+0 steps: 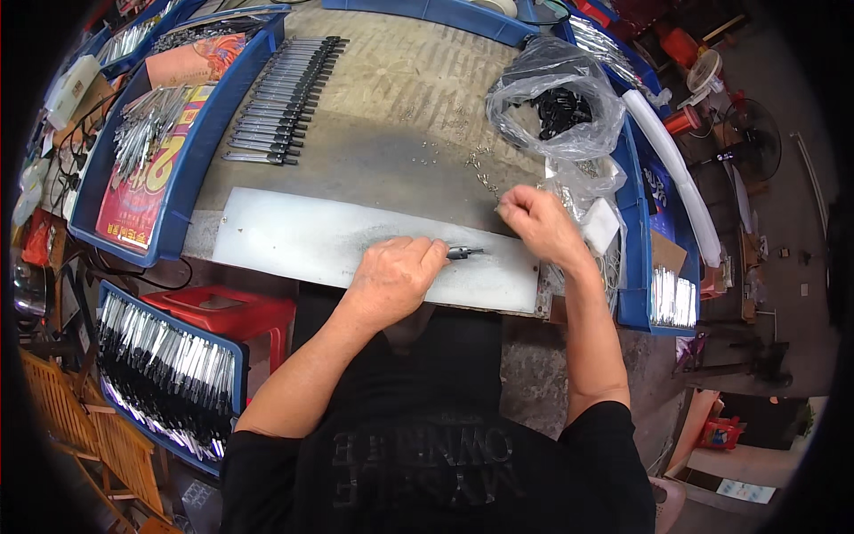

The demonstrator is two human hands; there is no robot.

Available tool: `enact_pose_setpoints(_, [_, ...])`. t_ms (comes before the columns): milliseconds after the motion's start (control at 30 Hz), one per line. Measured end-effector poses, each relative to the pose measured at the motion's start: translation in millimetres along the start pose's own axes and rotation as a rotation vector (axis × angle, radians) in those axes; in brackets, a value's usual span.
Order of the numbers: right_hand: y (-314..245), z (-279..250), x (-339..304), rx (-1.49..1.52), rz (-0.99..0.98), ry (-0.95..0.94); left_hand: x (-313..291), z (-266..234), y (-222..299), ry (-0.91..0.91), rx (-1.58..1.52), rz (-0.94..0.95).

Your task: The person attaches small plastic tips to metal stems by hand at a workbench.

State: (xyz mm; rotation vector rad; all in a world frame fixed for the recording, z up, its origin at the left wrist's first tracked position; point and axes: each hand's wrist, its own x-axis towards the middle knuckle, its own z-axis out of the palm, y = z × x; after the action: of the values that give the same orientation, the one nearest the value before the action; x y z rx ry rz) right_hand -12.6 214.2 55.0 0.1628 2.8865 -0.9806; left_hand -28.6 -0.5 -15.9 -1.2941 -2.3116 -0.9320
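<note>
My left hand (396,278) is closed around a pen (461,254), resting over a white board (302,233) at the table's near edge. The pen's dark front end sticks out to the right of my fingers, with a thin tip showing. My right hand (543,224) is raised to the right of it, thumb and fingers pinched together beside a scatter of small metal parts (482,169). Whatever lies in that pinch is too small to make out. Farther left on the table, a row of pens (289,98) lies side by side.
At the left stands a blue tray (178,209) of metallic pen parts; below it, another blue tray (240,374) holds many pens. A red stool (222,307) is beside it. A clear plastic bag (569,67) with black parts sits at the right, near a blue bin (633,303).
</note>
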Motion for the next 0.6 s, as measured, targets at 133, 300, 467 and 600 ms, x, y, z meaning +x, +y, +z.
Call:
enact_pose_setpoints(133, [-20, 11, -17, 0.060, -0.203, -0.086, -1, 0, 0, -0.006, 0.030, 0.005])
enact_pose_setpoints(300, [-28, 22, -20, -0.074, -0.242, -0.114, 1, 0, 2, 0.006, 0.043, 0.019])
enact_pose_setpoints(467, [-31, 23, -20, -0.101, -0.248, -0.118, -1, 1, 1, 0.017, 0.073, 0.053])
enact_pose_setpoints(600, [-35, 25, -19, -0.133, -0.222, -0.110, -2, 2, 0, 0.011, 0.087, 0.060])
